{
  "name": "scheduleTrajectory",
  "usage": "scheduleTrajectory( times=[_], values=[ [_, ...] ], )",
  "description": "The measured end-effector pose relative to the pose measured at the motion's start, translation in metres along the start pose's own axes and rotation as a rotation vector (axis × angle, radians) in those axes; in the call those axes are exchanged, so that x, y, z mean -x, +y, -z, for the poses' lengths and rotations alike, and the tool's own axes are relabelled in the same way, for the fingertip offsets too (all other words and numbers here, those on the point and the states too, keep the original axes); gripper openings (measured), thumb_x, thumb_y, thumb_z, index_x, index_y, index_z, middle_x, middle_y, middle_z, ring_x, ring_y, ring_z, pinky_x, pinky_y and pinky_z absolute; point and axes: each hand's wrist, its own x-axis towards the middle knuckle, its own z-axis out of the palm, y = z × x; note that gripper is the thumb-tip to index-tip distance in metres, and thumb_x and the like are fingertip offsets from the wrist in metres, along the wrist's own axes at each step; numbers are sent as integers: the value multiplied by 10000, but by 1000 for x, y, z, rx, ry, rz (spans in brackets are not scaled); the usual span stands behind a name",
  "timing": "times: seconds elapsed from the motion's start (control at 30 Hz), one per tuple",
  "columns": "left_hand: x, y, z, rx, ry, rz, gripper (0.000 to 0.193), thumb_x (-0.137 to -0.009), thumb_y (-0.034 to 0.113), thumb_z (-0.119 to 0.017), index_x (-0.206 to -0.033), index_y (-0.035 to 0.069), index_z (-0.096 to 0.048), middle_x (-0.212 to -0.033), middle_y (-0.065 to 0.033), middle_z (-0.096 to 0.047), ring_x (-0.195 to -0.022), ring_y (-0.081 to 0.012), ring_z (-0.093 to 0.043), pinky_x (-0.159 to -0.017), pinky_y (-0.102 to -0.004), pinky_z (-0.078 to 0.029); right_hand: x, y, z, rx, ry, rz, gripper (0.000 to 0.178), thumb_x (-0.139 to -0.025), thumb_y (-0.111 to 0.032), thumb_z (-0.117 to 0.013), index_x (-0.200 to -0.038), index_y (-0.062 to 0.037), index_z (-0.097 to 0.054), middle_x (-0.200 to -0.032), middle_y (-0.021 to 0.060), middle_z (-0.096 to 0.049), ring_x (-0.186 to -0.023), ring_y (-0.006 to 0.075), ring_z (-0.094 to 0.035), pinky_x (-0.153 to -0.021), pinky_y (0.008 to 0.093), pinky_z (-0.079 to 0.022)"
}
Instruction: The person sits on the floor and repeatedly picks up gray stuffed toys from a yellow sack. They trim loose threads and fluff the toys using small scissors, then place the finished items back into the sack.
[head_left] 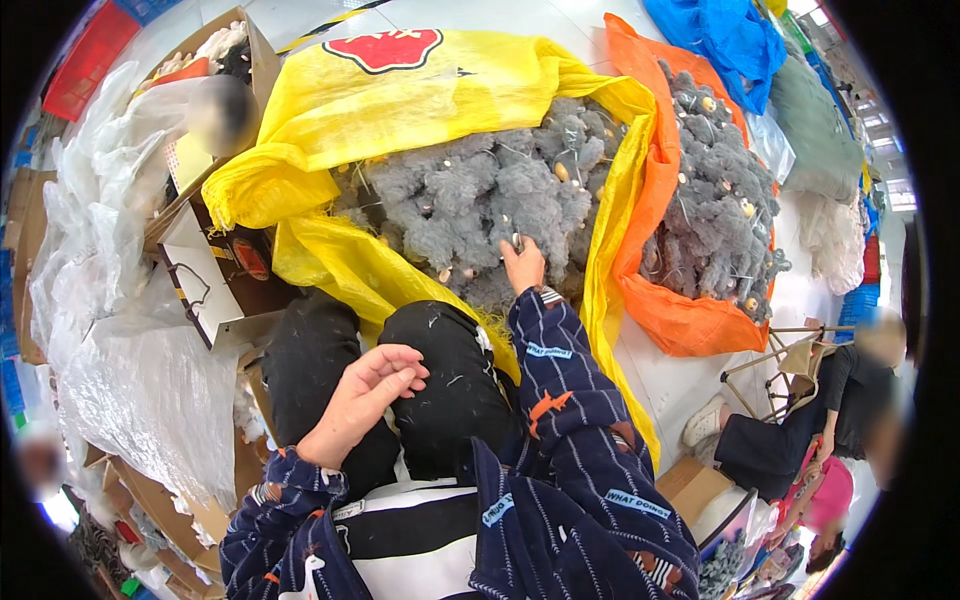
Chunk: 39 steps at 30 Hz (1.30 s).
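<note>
My right hand reaches to the near edge of a heap of grey fluffy plush pieces in an opened yellow woven sack. Its fingers are closed, and a small shiny metal thing shows at their tips; its kind is too small to tell. Small beige parts and loose pale threads dot the plush. My left hand hovers over my lap, fingers stretched loosely toward the right with nothing in them.
Right of the yellow sack stands an orange sack of similar grey plush. Clear plastic sheeting and cardboard boxes lie on the left. At the far right a seated person is beside a folding frame.
</note>
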Motion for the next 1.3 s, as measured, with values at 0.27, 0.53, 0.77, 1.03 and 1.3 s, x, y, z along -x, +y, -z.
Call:
scheduleTrajectory(
  times=[0.27, 0.53, 0.77, 1.03, 1.3],
  values=[
    [-6, 2, 0, -13, -37, 22, 217, -908, 149, -480, -1097, 48, -515, -989, -59, -585, -890, -122, -556, -758, -240, -438, -2, -16, 20, -352, -16, 39, 258, -757, -217, -642, -707, 16, -544, -569, 2, -507, -514, 83, -452, -489, 268, -383],
    [5, -1, -9, 227, -33, -43, 460, -894, 245, -502, -1278, 35, -358, -1142, -80, -515, -989, -141, -522, -812, -262, -443, 144, -170, 163, -221, -472, 697, 236, -693, -105, -680, -894, -43, -575, -736, 96, -555, -582, 230, -568, -539, 300, -460],
    [14, -20, -4, 350, 55, -174, 506, -787, 124, -634, -1213, -11, -396, -1129, -73, -514, -1006, -146, -514, -853, -283, -431, 213, -189, 166, -80, -689, 976, 385, -650, -108, -720, -1003, -63, -573, -698, 50, -547, -557, 183, -562, -482, 270, -451],
    [21, -31, -1, 31, 12, -305, 538, -763, 118, -659, -1219, -4, -400, -1142, -74, -510, -1043, -156, -480, -920, -299, -373, 194, -178, 173, -174, -302, 699, 246, -756, -91, -659, -961, 22, -583, -671, 124, -566, -626, 197, -591, -568, 287, -468],
    [23, -45, -1, -112, 42, -473, 523, -747, 62, -666, -1205, 8, -422, -1136, -48, -528, -1046, -135, -490, -927, -292, -372, 185, -163, 175, -623, -662, -61, 187, -867, -174, -536, -815, 0, -577, -567, 14, -507, -468, 55, -434, -450, 197, -354]
  ],
)
